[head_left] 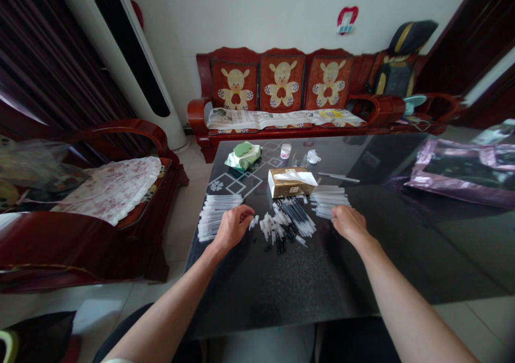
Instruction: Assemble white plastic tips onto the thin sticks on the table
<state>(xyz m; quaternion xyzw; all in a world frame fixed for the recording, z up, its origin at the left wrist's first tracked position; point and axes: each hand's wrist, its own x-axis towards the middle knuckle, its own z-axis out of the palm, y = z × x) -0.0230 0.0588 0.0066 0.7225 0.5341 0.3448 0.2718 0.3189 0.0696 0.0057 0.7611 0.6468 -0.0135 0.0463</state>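
Note:
My left hand (pixel 232 227) is closed in a pinch, its fingertips at a small white plastic pen part (pixel 253 222). Beside it lies a row of translucent white pen barrels (pixel 213 213). My right hand (pixel 349 222) is curled at the near edge of another stack of white pen tubes (pixel 328 199); its fingers hide whatever they hold. Between the hands are a loose heap of short white pen pieces (pixel 271 226), small black pen caps (pixel 280 246) and a bundle of dark pen refills (pixel 295 215).
A tissue box (pixel 290 185) stands behind the refills on the dark glossy table (pixel 306 288). Farther back are a green wipes pack (pixel 243 155), a small white tub (pixel 285 151), crumpled tissue (pixel 313 156) and a lone white stick (pixel 338 177). At right lies a purple-edged plastic bag (pixel 462 172).

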